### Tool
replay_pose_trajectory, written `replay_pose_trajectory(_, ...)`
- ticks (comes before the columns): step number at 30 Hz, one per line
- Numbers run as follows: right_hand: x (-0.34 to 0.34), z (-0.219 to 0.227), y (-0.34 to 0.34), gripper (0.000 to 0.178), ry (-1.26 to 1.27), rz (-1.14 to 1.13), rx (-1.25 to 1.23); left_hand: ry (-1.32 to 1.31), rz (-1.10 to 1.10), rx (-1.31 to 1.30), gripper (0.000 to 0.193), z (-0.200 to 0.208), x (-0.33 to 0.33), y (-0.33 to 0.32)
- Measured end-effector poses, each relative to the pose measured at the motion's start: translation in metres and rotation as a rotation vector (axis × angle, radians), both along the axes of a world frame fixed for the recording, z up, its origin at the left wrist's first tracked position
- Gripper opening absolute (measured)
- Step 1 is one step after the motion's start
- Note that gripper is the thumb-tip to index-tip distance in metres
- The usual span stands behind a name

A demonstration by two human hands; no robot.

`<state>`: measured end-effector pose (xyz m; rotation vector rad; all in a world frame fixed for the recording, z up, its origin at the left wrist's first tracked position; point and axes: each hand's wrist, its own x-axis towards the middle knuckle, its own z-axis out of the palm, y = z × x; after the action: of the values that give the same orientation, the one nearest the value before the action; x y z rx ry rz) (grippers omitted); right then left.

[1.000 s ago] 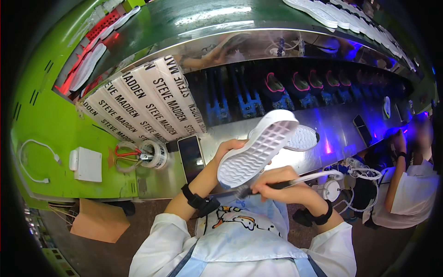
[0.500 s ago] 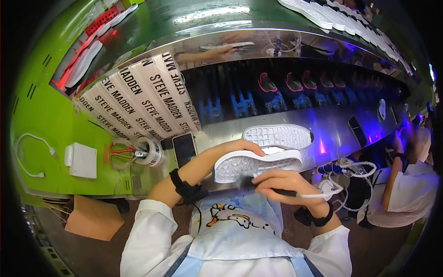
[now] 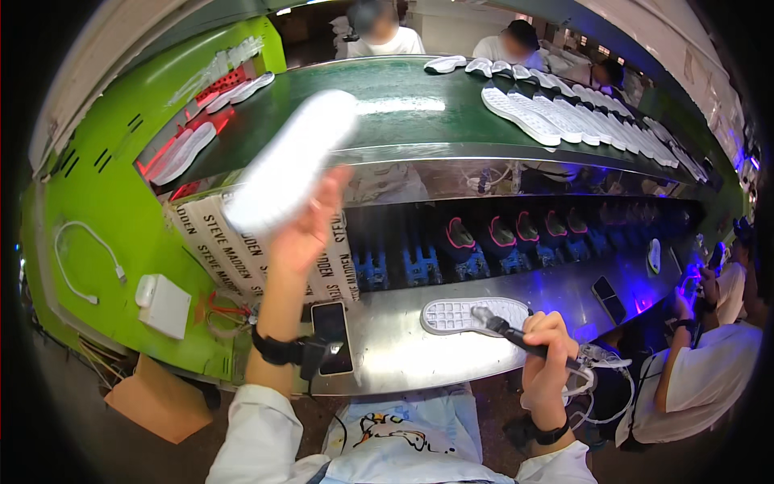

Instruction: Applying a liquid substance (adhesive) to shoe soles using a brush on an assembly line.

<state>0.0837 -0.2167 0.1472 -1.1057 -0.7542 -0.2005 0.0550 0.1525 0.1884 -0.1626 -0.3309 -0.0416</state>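
Note:
A white shoe sole (image 3: 294, 157), smeared by motion, is raised above the near edge of the green belt. My left hand (image 3: 310, 222) grips it by its lower right side, fingers partly hidden behind it. Flat on the metal bench lies a second white sole (image 3: 445, 315), its gridded inner side up. A black-handled brush (image 3: 516, 334) is in my right hand (image 3: 548, 355), fingers wrapped round the handle. The pale brush tip is over that second sole; whether it touches cannot be made out. A white hose (image 3: 582, 381) shows beside my right hand.
The green belt (image 3: 403, 133) carries rows of white soles (image 3: 556, 121) at right. Dark shoes with pink rims (image 3: 460, 234) stand in the recess below. A printed box (image 3: 242, 250), phone (image 3: 330, 339) and white charger (image 3: 165, 306) are at left. Co-workers (image 3: 385, 36) sit beyond and at right.
My left hand has lifted its sole away from the bench, up and left toward the belt. The brush has moved from that sole to the one lying on the bench. The view has tilted up.

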Motion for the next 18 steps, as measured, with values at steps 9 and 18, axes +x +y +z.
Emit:
replay_pose_trajectory(9, 0.000, -0.046, -0.039, 0.039, 0.409, -0.173, -0.037, 0.803, 1.183, 1.760, 0.029, -0.105, -0.127, -0.005)
replay_pose_trajectory(18, -0.006, -0.118, -0.002, 0.054, 0.697, -0.226, 0.008, 0.786, 1.221, 2.347, 0.032, -0.219, -0.157, -0.034)
